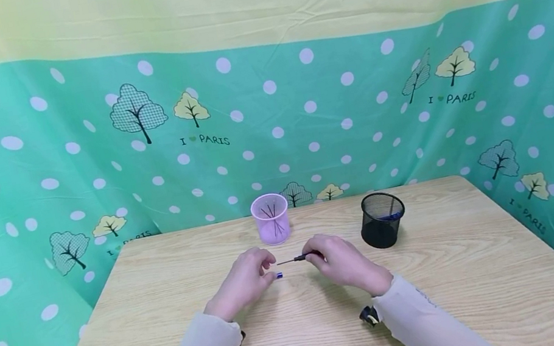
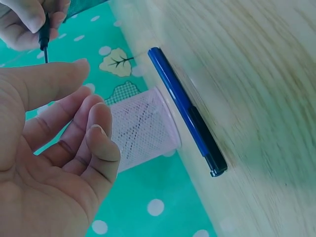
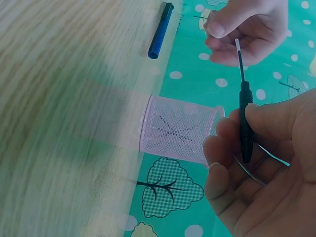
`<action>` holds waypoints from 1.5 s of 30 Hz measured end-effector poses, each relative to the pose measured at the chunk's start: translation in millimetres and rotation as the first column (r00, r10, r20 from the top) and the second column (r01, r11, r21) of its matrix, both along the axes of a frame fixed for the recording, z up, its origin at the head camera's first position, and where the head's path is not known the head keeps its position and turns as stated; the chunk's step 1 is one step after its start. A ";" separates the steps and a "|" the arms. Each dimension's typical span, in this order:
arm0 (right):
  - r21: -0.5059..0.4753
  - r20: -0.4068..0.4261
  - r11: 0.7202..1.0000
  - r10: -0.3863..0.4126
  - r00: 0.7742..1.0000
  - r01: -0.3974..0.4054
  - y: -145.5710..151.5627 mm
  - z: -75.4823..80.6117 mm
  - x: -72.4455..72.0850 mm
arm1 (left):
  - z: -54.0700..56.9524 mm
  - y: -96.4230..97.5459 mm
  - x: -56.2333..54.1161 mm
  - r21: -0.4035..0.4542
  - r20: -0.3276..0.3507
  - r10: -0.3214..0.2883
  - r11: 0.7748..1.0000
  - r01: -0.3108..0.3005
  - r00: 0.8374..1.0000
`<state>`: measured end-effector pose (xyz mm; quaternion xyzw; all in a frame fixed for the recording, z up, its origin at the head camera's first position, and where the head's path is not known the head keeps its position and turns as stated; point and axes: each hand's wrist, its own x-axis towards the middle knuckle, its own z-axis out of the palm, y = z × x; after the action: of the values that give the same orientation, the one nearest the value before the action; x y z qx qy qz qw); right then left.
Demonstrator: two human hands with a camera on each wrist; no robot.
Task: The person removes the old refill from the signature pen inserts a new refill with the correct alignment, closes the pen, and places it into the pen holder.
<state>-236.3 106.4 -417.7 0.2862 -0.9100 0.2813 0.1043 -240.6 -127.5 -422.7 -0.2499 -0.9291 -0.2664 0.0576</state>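
My right hand (image 1: 341, 260) pinches a black ribbed pen section (image 3: 246, 123) between thumb and fingers. A thin refill (image 3: 240, 61) sticks out of it towards my left hand (image 1: 247, 278). The left hand's fingers are loosely bent near the pale refill tip, with nothing gripped between them in the left wrist view. A blue pen barrel (image 2: 185, 106) with a clip lies on the table beside the left hand; its near end looks hollow in the right wrist view. In the head view, the left fingers hide most of that barrel.
Behind the hands stands a pink mesh pen holder (image 1: 273, 229) with several thin dark sticks inside. A black mesh pen holder (image 1: 381, 235) with something blue in it is to the right. The wooden table (image 1: 496, 282) ends at a green dotted cloth (image 1: 298, 101).
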 end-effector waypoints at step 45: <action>0.006 0.006 1.000 0.014 1.000 -0.014 1.3 0.6 -0.3 | 5.9 14.2 6.9 0.097 -0.117 -0.017 0.995 0.028 0.993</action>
<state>-236.7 107.7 -417.2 0.2921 -0.9091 0.2802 0.0989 -233.7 -113.3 -416.8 -0.2723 -0.9070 -0.2977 0.1207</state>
